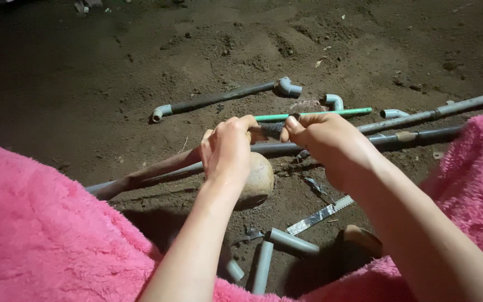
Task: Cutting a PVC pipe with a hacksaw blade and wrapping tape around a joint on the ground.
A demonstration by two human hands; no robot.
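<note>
Pink fleece fabric (40,235) covers both knees closest to the lens; short grey pipe offcuts (278,249) and a saw blade (320,214) lie on the dirt just below the hands. Left hand (227,150) and right hand (322,140) both clench one dark pipe (271,130), held between them above the ground. Beyond the grip: green rod (314,114), pipe with elbows (219,98); under it, round stone (258,179).

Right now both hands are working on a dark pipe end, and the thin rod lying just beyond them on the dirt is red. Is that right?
Not quite. In the head view the left hand and right hand do grip the dark pipe end, but the thin rod lying just beyond them on the dirt is green, not red.
</note>
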